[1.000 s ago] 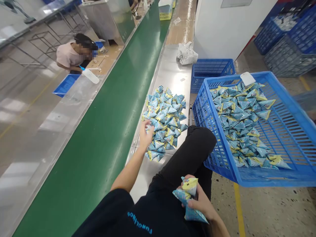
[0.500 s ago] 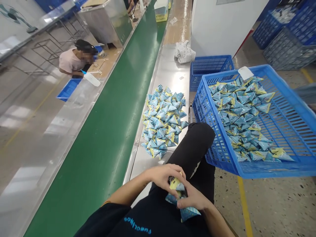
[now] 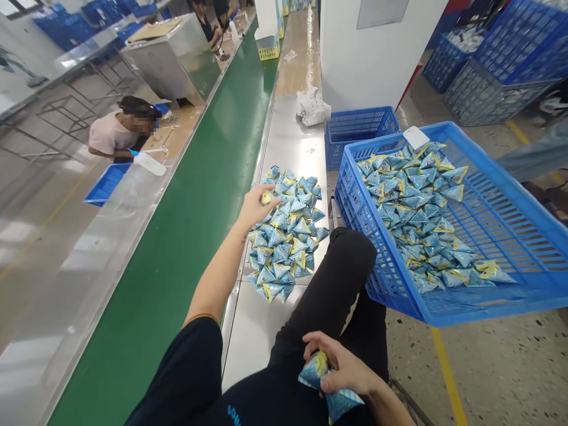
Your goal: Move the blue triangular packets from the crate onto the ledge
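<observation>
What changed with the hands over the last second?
The left hand, which met the right hand at the lap half a second ago, has reached back out over the pile of packets on the steel table, pinching one. The right hand still holds packets at the lap. The blue crate stays put.
</observation>
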Demonstrator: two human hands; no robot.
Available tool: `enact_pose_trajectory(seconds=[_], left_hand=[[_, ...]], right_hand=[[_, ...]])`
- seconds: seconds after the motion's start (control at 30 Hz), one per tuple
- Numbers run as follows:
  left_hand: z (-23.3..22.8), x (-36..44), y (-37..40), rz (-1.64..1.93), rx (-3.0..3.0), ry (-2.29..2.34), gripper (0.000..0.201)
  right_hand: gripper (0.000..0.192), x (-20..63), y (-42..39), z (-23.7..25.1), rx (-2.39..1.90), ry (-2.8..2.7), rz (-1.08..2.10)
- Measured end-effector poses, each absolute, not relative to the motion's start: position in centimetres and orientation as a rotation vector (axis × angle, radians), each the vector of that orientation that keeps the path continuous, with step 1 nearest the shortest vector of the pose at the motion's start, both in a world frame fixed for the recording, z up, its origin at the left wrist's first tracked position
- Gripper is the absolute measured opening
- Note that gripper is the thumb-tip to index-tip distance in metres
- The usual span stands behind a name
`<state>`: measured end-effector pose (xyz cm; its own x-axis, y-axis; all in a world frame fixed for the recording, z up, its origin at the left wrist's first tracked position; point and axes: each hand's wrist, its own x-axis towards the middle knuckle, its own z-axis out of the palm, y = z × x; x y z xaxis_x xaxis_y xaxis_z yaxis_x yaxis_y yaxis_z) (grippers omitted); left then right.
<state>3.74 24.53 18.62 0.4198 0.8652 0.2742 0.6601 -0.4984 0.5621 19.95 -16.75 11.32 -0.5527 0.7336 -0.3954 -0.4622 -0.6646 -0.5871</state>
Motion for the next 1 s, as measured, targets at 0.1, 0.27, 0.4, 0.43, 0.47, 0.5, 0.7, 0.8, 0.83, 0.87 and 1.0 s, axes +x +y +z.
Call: enact_pose_trajectory(seconds=[0.1, 0.27, 0.4, 0.43, 0.47, 0.5, 0.7, 0.8, 0.83, 0.87, 1.0], left_hand=[[16.2, 9.0, 30.4, 0.465, 2.402, 1.240, 0.045], [11.7, 15.6, 35.8, 0.067, 2.520, 1.337, 0.047], [9.2, 17.4, 37.5, -0.141, 2.548, 1.353, 0.049], [8.9, 17.4, 37.8, -0.154, 2.542, 1.356, 0.051], [8.8, 17.4, 38.0, -0.146, 2.537, 1.368, 0.052], [8.9, 17.1, 38.1, -0.120, 2.535, 1.384, 0.051], [13.5, 11.9, 32.4, 0.416, 2.458, 1.415, 0.039], [16.7, 7.6, 23.8, 0.557, 2.376, 0.995, 0.042], [17.4, 6.3, 20.4, 0.537, 2.341, 0.792, 0.045], [18.0, 5.3, 16.9, 0.483, 2.305, 0.597, 0.052], [17.8, 3.3, 4.4, 0.330, 2.243, 0.185, 0.094]], right_hand=[[0.101, 20.1, -16.6, 10.6, -0.824, -0.516, 2.212], [0.105, 21.2, -16.7, 9.3, -0.878, -0.389, 2.140], [0.100, 21.8, -15.8, 8.7, -0.890, -0.360, 2.119], [0.099, 22.0, -15.5, 8.8, -0.888, -0.358, 2.134], [0.097, 22.2, -15.2, 8.8, -0.886, -0.371, 2.150], [0.096, 22.4, -14.9, 9.0, -0.885, -0.401, 2.167], [0.102, 24.3, -13.9, 10.8, -0.875, -0.491, 2.107], [0.094, 24.6, -12.6, 12.2, -0.869, -0.488, 1.942], [0.089, 24.5, -11.9, 12.8, -0.871, -0.487, 1.864], [0.085, 24.3, -11.2, 13.5, -0.878, -0.484, 1.791], [0.076, 22.5, -9.1, 16.0, -0.964, -0.493, 1.663]])
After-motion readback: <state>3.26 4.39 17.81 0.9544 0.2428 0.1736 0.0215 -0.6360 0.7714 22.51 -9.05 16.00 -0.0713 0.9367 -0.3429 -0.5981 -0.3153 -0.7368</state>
